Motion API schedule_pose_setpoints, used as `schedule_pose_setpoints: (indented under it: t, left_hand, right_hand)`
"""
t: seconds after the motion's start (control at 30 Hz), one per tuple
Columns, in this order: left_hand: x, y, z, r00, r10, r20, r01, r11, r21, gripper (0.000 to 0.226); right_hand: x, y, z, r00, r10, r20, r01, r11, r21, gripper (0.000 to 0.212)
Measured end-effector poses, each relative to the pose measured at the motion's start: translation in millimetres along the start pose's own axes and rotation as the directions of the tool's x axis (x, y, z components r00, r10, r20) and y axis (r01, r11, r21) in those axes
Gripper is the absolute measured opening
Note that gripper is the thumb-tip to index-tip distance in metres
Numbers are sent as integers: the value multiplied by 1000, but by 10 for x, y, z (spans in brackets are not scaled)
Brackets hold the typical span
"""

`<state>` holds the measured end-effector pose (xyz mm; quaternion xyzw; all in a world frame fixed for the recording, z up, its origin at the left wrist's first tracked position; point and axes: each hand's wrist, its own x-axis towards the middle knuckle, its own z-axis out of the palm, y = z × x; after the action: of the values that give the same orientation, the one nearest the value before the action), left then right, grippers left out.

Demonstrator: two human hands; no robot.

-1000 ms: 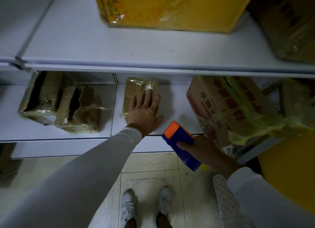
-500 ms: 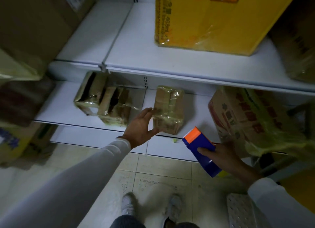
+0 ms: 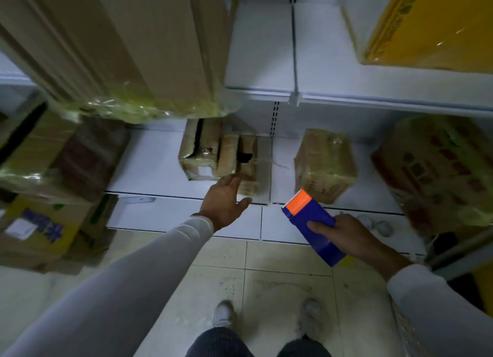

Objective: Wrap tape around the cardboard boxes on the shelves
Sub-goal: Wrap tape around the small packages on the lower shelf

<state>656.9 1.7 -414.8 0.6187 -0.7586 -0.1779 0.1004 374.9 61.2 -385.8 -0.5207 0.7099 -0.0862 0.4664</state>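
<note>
On the low white shelf a pair of small taped cardboard boxes sits side by side, with dark gaps in their tops. My left hand reaches toward their front edge with fingers relaxed, its fingertips at the right-hand box. A single small wrapped box stands further right on the same shelf. My right hand grips a blue tape dispenser with an orange tip, held in front of the shelf edge below that box.
A big brown carton with film over its bottom overhangs the upper shelf at left. A yellow box sits upper right, a red-printed wrapped carton at right. More cartons are stacked on the left. A tiled floor lies below.
My left hand left the single wrapped box and moved left to the pair of boxes. My view swung left and the dispenser stayed in my right hand.
</note>
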Motion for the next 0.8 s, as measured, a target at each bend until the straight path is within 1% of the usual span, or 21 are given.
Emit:
schedule_pose_setpoints:
  t: [0.1, 0.27, 0.3, 0.37, 0.43, 0.5, 0.57, 0.63, 0.7, 0.8]
  left_hand:
    - [73, -209, -21, 1000, 29, 12, -29, 999, 35, 55]
    - [229, -293, -16, 998, 65, -8, -65, 997, 42, 58]
    - [264, -280, 0, 998, 62, -12, -62, 997, 54, 58]
    - [325, -254, 42, 999, 39, -18, -37, 996, 77, 62]
    - [395, -235, 105, 1000, -3, -21, 5, 996, 84, 70]
    - [477, -216, 183, 999, -44, -6, 44, 995, 90, 76]
    - [585, -204, 291, 997, -68, 20, 66, 992, 108, 76]
    - [693, -204, 421, 996, -87, 24, 83, 988, 127, 72]
    - [766, -195, 527, 994, -108, -32, 110, 991, 76, 63]
    - [804, -149, 588, 958, -212, -191, 192, 974, -118, 49]
  right_hand:
    - [-62, -226, 221, 1000, -4, -24, 5, 999, 38, 40]
    - [-53, -357, 336, 998, -5, -64, 11, 994, 107, 53]
    - [-32, -371, 328, 997, 4, -76, 6, 993, 120, 53]
    - [12, -384, 306, 997, 2, -78, 9, 990, 143, 48]
    - [51, -385, 293, 997, -10, -79, 22, 988, 153, 42]
    - [92, -360, 290, 996, -20, -89, 34, 987, 155, 41]
    - [121, -315, 288, 996, -28, -83, 39, 990, 135, 39]
    - [146, -242, 281, 997, -29, -69, 36, 994, 103, 40]
    - [168, -145, 257, 998, -13, -60, 18, 996, 87, 43]
    - [186, -13, 210, 1000, 1, -27, 1, 997, 72, 42]
